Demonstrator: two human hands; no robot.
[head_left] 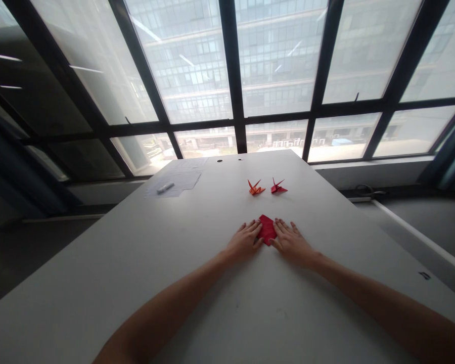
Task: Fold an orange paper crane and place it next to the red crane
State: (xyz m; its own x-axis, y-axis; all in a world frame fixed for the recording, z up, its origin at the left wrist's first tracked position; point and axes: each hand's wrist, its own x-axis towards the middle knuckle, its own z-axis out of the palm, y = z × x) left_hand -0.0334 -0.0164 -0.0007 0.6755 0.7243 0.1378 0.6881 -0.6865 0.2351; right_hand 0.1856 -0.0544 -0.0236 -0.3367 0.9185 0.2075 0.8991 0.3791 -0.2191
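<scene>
A folded piece of red origami paper [267, 230] lies flat on the white table [197, 242], its top coming to a blunt point. On its left edge rests my left hand [246, 240], palm down with the fingers stretched out. My right hand [291, 242] lies flat along the opposite edge, fingers also extended and slightly spread. Both sets of fingertips touch the paper and hide parts of its sides. Beyond the hands stand an orange paper crane [256, 190] and, to its right, a red paper crane [278, 188].
Sheets of paper [191, 180] lie at the far left of the table, with a whitish tube-like object [165, 188] on them. A dark hole [219, 161] shows near the far edge. A small black mark or object [424, 275] sits near the right edge. Tall windows stand behind.
</scene>
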